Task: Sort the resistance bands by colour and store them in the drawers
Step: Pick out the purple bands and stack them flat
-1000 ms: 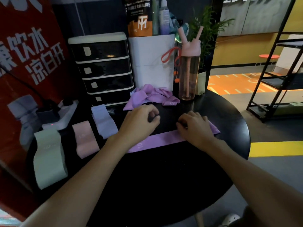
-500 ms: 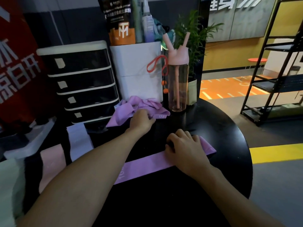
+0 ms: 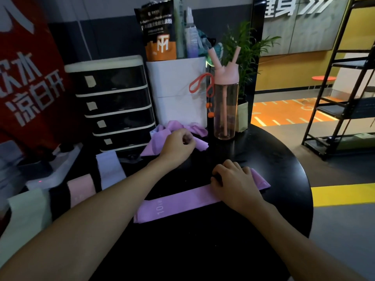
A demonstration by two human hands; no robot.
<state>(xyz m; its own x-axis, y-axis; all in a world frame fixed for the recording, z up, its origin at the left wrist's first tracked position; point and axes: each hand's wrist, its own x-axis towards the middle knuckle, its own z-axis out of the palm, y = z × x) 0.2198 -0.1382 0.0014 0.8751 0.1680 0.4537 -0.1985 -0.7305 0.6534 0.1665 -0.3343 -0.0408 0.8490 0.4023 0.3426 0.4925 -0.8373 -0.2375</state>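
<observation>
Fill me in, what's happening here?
A person is sorting resistance bands on a round black table. The left hand grips a crumpled heap of purple fabric bands by the black four-drawer plastic unit, whose drawers look shut. The right hand lies with bent fingers on a flat purple band. A pale green band, a pink band and a lavender band lie flat at the left.

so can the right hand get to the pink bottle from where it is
Probably yes: the right hand rests on the flat purple band, and only bare table lies between it and the bottle. The left hand grips the crumpled bands well aside.
</observation>
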